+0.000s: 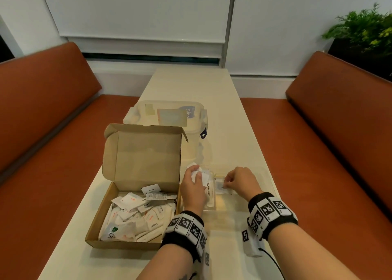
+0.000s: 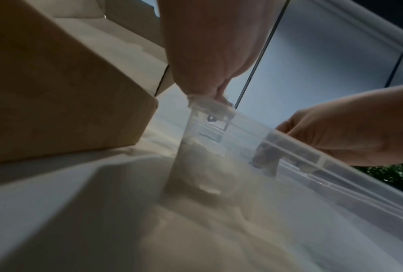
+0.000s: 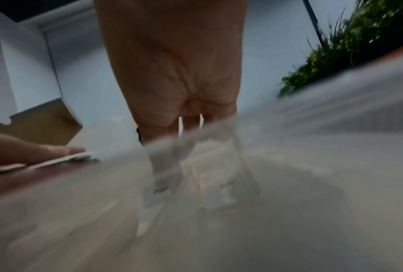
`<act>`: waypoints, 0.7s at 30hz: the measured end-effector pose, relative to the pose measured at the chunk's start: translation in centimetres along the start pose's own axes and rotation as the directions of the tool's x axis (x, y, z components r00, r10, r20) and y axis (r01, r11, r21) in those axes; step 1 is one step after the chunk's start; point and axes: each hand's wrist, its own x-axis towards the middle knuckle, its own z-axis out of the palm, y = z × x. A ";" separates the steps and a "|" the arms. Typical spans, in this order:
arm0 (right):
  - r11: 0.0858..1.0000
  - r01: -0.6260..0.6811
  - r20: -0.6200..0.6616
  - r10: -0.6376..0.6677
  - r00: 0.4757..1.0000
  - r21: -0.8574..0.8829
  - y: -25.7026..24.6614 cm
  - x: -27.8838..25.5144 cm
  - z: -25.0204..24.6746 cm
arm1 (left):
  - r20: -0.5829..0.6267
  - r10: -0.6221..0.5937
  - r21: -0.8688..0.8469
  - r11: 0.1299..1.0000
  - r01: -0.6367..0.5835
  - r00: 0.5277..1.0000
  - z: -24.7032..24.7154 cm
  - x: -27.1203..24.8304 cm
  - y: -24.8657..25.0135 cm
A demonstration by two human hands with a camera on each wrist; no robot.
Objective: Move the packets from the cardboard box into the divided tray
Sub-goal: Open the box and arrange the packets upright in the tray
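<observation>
The open cardboard box [image 1: 135, 194] holds several white packets [image 1: 137, 216]. Right of it lies the clear divided tray [image 1: 227, 204]. My left hand [image 1: 196, 173] hovers over the tray's left compartment and grips a small bunch of white packets [image 1: 201, 174], which show below the fingers in the left wrist view as packets [image 2: 209, 105]. My right hand [image 1: 228, 183] pinches a single white packet [image 1: 220, 187] down in the middle compartment. A sugar packet [image 1: 210, 191] lies in the left compartment. The right wrist view is blurred; my right hand [image 3: 191, 121] there reaches down into the tray.
A clear lidded plastic container [image 1: 169, 118] stands behind the box and tray. The box's raised lid [image 1: 144, 154] stands left of my left hand. Orange benches [image 1: 48, 131] flank the narrow cream table [image 1: 186, 84]. A plant [image 1: 364, 29] sits at the far right.
</observation>
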 end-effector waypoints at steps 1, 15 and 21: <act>0.999 0.012 -0.005 -0.012 1.000 -0.041 0.0 0.1 0.4 | 0.004 0.000 0.003 1.000 0.000 1.000 0.0 0.0 -0.1; 0.959 0.146 -0.056 -0.164 0.985 -0.241 0.0 -0.2 2.0 | 0.044 0.022 0.058 0.998 -0.025 0.999 0.0 0.1 -0.1; 0.966 0.140 -0.059 -0.156 0.986 -0.216 0.2 -0.2 2.2 | 0.058 0.010 0.056 0.998 -0.013 0.998 0.0 0.1 -0.2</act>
